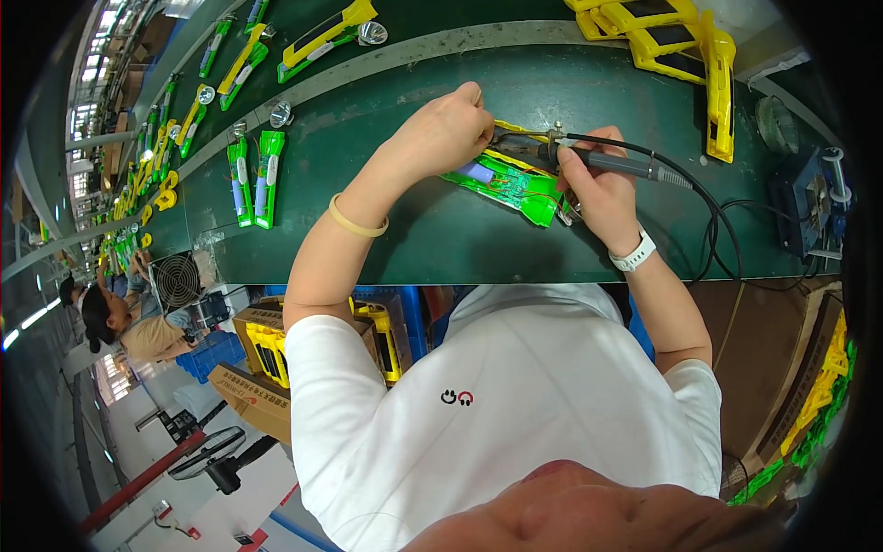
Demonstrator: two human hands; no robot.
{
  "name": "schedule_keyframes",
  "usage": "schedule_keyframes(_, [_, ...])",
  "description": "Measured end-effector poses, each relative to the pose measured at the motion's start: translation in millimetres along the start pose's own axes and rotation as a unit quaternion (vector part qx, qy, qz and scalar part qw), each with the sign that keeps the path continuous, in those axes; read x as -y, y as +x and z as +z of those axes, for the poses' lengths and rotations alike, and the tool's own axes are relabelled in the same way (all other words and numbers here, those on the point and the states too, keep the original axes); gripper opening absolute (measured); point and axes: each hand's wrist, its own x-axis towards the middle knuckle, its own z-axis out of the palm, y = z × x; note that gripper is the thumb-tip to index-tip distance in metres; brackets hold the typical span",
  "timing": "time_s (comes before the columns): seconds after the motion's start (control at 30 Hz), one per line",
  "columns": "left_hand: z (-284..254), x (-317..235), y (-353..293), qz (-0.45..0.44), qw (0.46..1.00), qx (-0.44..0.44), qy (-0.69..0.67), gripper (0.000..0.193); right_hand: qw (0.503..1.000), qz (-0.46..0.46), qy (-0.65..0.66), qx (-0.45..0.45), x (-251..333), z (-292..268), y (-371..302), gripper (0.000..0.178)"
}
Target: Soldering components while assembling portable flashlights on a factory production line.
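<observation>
My right hand [600, 191] is wrapped round a soldering iron [621, 166], with a thin black tube [635, 145] running along its upper side. The iron's front end points left over a green plastic housing [529, 204]. Inside that open housing I see a green circuit board [501, 180], fine wires and a pale purple battery cell [475, 171]. A yellow casing part [515, 129] lies along the housing's far side. My left hand [452, 129] is closed at the left end of the yellow part; what its fingertips pinch is hidden.
On the green bench [368, 248], two green lamp bodies [267, 179] lie at left. More lamps [326, 37] line the far strip. Yellow casings [671, 46] are heaped far right, near a blue device [809, 198] with a spool. Black cables [713, 239] loop beside my right arm.
</observation>
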Motion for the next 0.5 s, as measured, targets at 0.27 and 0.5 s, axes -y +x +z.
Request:
schedule_keyframes(0.27, [-3,-4,5,0.002,1.000,0.016,0.027,0.005,0.998,-0.017,0.064,-0.023,13,-18,-10,0.023])
schedule_keyframes(0.5, [-6,-6,3,0.008,0.999,0.026,0.036,0.005,0.891,-0.260,-0.114,-0.354,18,-152,1,0.021])
